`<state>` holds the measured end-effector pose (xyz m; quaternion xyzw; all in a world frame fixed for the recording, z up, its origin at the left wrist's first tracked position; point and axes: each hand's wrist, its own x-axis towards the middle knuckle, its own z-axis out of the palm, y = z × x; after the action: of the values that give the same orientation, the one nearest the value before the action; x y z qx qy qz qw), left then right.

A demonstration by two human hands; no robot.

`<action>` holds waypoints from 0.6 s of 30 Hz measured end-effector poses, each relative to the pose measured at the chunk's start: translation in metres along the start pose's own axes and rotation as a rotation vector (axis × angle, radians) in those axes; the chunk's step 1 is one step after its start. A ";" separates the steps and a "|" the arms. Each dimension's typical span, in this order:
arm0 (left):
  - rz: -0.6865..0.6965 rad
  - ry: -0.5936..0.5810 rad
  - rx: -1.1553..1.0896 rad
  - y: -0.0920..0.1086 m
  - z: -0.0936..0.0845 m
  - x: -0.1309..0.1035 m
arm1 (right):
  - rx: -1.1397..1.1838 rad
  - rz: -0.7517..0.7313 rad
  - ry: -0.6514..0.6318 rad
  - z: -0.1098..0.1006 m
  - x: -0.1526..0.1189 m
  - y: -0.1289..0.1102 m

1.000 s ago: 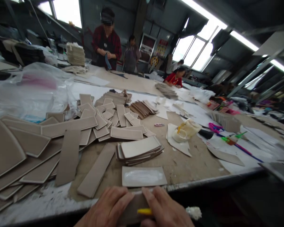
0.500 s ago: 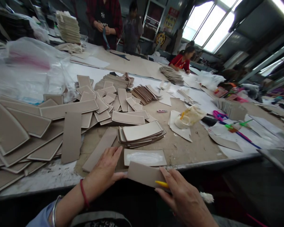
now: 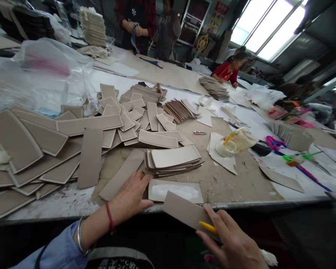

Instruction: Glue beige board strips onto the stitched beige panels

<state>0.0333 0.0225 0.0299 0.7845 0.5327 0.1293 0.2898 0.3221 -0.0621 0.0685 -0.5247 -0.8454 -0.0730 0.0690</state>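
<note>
Taupe panel [image 3: 183, 211] is held at a littered worktable [image 3: 70, 204], bright window [image 3: 250, 23] beyond.

Pale panel [image 3: 176, 191] with white smears sits flat along the near edge of the table [image 3: 64, 206], plus a plain taupe strip [image 3: 182, 210] tilted by that edge, yellow stick [image 3: 208, 227] over it.

A black cloth apron [image 3: 141, 18], worn over a red-and-black checked shirt [image 3: 151, 15], bears a white star-shaped emblem [image 3: 133, 12] above white lettering [image 3: 133, 21] ending in "ers". The red-and-yellow paper wall poster [image 3: 217, 18] and white print [image 3: 116, 263] at the bottom edge are illegible.
</note>
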 end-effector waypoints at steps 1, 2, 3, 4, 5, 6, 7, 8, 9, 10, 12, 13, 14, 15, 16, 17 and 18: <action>-0.010 -0.002 -0.006 -0.001 -0.001 -0.004 | -0.004 -0.008 -0.011 -0.001 0.004 0.000; -0.019 -0.006 -0.011 -0.002 -0.002 -0.008 | -0.008 -0.024 -0.014 -0.002 0.008 0.000; -0.025 -0.011 -0.013 -0.003 -0.002 -0.012 | -0.010 -0.048 -0.011 -0.001 0.014 -0.001; -0.029 -0.015 -0.013 -0.003 -0.003 -0.016 | -0.009 -0.073 -0.009 0.000 0.020 -0.002; -0.031 -0.018 -0.012 -0.003 -0.004 -0.019 | -0.005 -0.093 -0.010 0.002 0.026 -0.004; -0.036 -0.019 -0.009 -0.003 -0.005 -0.022 | 0.001 -0.110 -0.013 0.004 0.033 -0.007; -0.042 -0.020 -0.006 -0.003 -0.005 -0.023 | 0.010 -0.122 -0.023 0.008 0.039 -0.010; -0.048 -0.023 -0.004 -0.003 -0.006 -0.024 | 0.023 -0.133 -0.042 0.012 0.046 -0.012; -0.053 -0.026 -0.003 -0.003 -0.006 -0.025 | 0.036 -0.146 -0.067 0.015 0.051 -0.015; -0.057 -0.031 -0.005 -0.003 -0.006 -0.025 | 0.047 -0.159 -0.088 0.018 0.056 -0.016; -0.061 -0.034 -0.010 -0.003 -0.006 -0.025 | 0.063 -0.179 -0.125 0.023 0.063 -0.017; -0.062 -0.034 -0.012 -0.003 -0.006 -0.025 | 0.068 -0.184 -0.139 0.025 0.066 -0.016; -0.065 -0.032 -0.014 -0.003 -0.006 -0.025 | 0.072 -0.189 -0.153 0.027 0.068 -0.015; -0.070 -0.030 -0.013 -0.003 -0.006 -0.025 | 0.076 -0.193 -0.167 0.028 0.069 -0.013; -0.074 -0.030 -0.013 -0.003 -0.005 -0.025 | 0.081 -0.201 -0.184 0.030 0.069 -0.012; -0.079 -0.032 -0.010 -0.004 -0.005 -0.025 | 0.087 -0.209 -0.199 0.031 0.069 -0.010; -0.082 -0.034 -0.008 -0.004 -0.005 -0.025 | 0.093 -0.217 -0.216 0.032 0.069 -0.009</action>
<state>0.0180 0.0023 0.0339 0.7630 0.5590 0.1060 0.3069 0.2820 0.0007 0.0503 -0.4315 -0.9019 0.0159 -0.0065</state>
